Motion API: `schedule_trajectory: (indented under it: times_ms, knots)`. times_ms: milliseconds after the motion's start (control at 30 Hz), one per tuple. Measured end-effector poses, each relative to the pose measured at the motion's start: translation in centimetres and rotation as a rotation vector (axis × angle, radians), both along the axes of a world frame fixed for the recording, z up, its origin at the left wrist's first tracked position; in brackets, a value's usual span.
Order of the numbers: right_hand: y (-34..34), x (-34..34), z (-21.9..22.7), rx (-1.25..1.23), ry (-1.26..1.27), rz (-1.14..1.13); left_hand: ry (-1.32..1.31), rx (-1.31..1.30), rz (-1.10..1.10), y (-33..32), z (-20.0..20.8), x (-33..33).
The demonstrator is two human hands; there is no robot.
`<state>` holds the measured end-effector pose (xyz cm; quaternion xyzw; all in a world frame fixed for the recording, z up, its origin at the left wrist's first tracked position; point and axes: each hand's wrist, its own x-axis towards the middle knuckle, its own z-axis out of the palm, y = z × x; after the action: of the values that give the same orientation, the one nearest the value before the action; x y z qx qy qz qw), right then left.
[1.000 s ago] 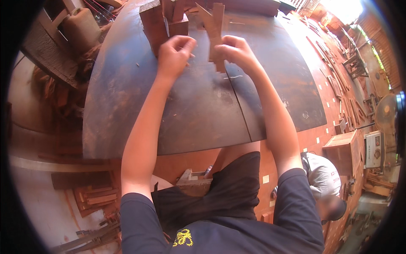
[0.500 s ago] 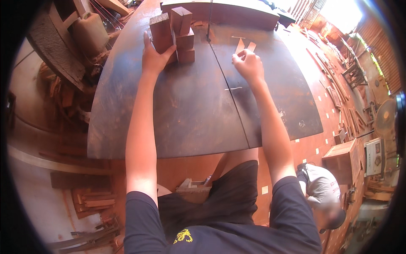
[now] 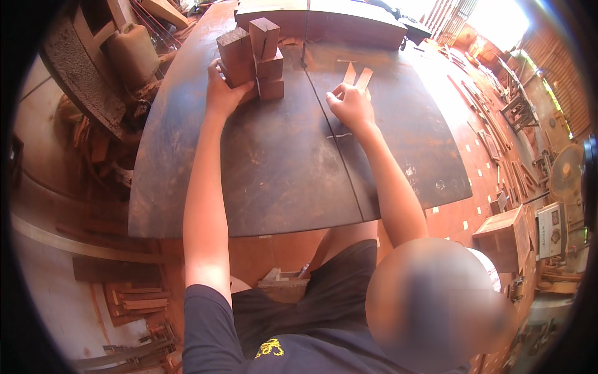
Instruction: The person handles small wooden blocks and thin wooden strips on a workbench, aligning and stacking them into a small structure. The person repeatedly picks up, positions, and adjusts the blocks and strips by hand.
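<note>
My left hand (image 3: 226, 96) is closed around the lower part of a reddish-brown wooden block (image 3: 235, 53), thumb on its near side. Against that block's right side stand more wooden blocks (image 3: 270, 67), stacked. They all rest on a dark tabletop (image 3: 280, 168) with a long narrow groove. Right of the groove, my right hand (image 3: 354, 106) hovers low with curled fingers, thumb and forefinger pinched together. Whatever is between them is hidden or too small to make out. Two thin, pale wood strips (image 3: 364, 78) stick out just beyond its knuckles; their near ends are covered.
A long reddish-brown wooden beam (image 3: 324, 28) crosses the table's far end. On the left stands a beige plastic jug (image 3: 132, 56). Boards and a wooden box (image 3: 503, 234) lie on the right. A blurred round patch (image 3: 436, 305) covers my right sleeve and part of another person.
My right hand has shifted left, away from the strips, uncovering more of the right strip. My left hand keeps to the block, its thumb slightly lower. The blurred patch has newly appeared.
</note>
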<state>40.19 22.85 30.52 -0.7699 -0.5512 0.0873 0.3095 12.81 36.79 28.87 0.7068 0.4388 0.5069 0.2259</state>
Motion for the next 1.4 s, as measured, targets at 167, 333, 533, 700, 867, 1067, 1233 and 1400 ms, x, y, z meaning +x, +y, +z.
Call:
schedule_trajectory:
  times_ms: [167,333,533,700,867,1067,1233,1400]
  knots:
    - [0.0,0.4,-0.3,-0.007,-0.017,0.006,0.135,-0.072,0.091,-1.2,1.1,0.1]
    - [-0.2,-0.9,0.5,-0.011,-0.066,-0.063,0.146,-0.066,0.124,-1.2,1.2,-1.1]
    - [-0.3,-0.7,0.5,0.007,-0.055,-0.059,0.153,-0.090,-0.023,-1.7,1.9,-1.8]
    - [0.1,-0.7,0.0,0.032,-0.036,-0.028,0.170,-0.117,-0.102,-2.6,2.6,-2.1]
    - [-0.1,-1.6,-0.3,0.135,-0.013,0.066,0.100,-0.083,-0.218,-3.4,2.5,-2.0]
    - [-0.3,-1.8,-0.1,0.227,0.007,0.151,0.197,-0.035,-0.156,-4.8,3.4,-1.5]
    - [-0.2,-1.7,-0.3,0.272,0.010,0.201,0.207,0.010,-0.126,-4.5,3.1,-1.8]
    - [-0.3,-1.6,-0.1,0.252,0.015,0.178,0.224,0.051,-0.083,-4.3,2.8,-1.7]
